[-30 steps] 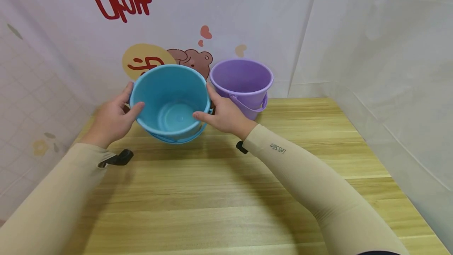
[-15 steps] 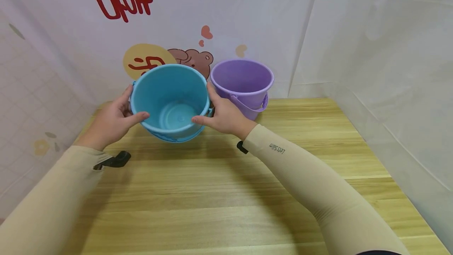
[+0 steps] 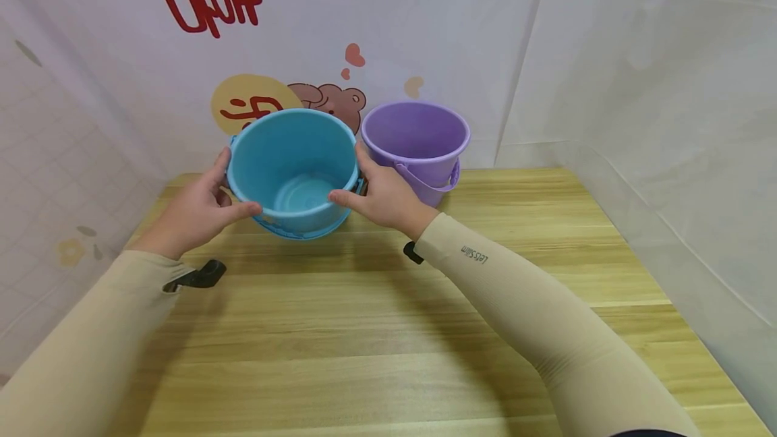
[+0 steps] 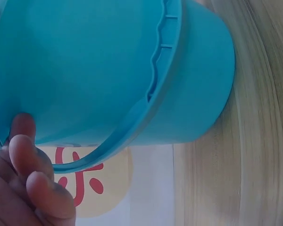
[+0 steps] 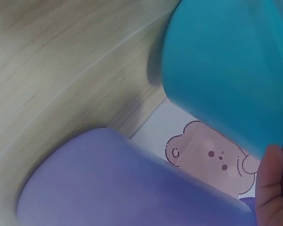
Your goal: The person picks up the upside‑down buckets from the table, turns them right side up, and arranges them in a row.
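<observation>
A light-blue plastic bucket [image 3: 297, 143] stands between my two hands at the left back, its mouth tipped toward me. My left hand [image 3: 197, 211] grips its left side, thumb along the front rim and fingers against the outer wall. On the opposite side my right hand [image 3: 391, 197] holds the rim, thumb over the edge and fingers outside. The bucket's handle [image 4: 127, 125] hangs down around the front of the wall. In the right wrist view the bucket's base is close to the table, with a dark shadow beside it.
A purple bucket [image 3: 415, 130] stands upright just right of the blue one, its handle [image 3: 427, 184] hanging in front. The wood-grain table [image 3: 364, 329] ends at a white printed curtain [image 3: 461, 32] behind. More curtain closes off the left and right sides.
The blue bucket has tilted slightly more upright, its front rim now higher in view. My left thumb has slid along the rim toward the front. The right hand has barely moved.
</observation>
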`<action>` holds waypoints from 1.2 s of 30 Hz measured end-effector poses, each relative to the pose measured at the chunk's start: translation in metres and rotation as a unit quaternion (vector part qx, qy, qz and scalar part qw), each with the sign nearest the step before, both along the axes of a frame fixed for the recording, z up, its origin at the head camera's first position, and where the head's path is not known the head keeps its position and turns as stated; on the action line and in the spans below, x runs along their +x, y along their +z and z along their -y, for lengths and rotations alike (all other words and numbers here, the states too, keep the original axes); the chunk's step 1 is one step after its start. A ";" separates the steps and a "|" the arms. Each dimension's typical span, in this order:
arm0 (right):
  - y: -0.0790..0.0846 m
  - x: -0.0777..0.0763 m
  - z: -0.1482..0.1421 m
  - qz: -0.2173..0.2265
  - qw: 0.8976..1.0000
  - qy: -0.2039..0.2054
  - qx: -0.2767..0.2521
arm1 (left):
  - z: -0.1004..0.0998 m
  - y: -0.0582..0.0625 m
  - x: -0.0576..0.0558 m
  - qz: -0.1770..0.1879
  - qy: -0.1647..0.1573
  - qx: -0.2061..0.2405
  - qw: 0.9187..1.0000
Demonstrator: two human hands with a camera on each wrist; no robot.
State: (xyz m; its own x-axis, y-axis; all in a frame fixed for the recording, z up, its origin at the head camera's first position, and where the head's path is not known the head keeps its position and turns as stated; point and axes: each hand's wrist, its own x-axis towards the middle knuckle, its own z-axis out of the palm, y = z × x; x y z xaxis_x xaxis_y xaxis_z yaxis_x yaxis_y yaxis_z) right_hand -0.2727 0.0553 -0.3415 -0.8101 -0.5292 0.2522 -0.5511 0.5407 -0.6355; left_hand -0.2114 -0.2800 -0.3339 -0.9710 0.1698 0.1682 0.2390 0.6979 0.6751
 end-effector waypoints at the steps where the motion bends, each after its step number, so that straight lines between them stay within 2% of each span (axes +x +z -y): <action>1: 0.000 0.000 0.000 -0.001 1.000 -0.003 0.002 | 0.000 0.000 0.000 0.002 -0.002 0.002 1.000; 13: -0.003 0.002 0.003 -0.015 1.000 -0.016 0.022 | -0.005 0.000 -0.002 0.007 0.003 -0.027 1.000; 21: -0.004 0.001 0.006 -0.025 0.999 -0.018 0.030 | -0.010 -0.006 -0.006 0.008 0.000 -0.055 0.998; 25: -0.004 0.001 0.005 -0.020 0.999 -0.025 0.036 | -0.013 -0.004 -0.007 0.000 0.019 -0.056 0.998; 32: -0.004 0.001 0.008 -0.038 0.997 -0.054 0.037 | -0.022 -0.004 -0.007 -0.017 0.083 -0.066 0.994; 36: -0.002 0.004 0.013 -0.054 0.994 -0.083 0.042 | -0.025 -0.006 -0.008 -0.028 0.096 -0.061 0.993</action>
State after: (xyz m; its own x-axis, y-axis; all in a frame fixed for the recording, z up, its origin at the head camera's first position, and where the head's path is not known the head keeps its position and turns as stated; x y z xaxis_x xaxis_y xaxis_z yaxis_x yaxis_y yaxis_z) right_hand -0.2687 0.0427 -0.3436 -0.8583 -0.4141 0.3030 -0.5130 0.6785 -0.5258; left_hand -0.2198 -0.2553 -0.3395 -0.9772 0.0056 0.2123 0.1288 0.8104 0.5715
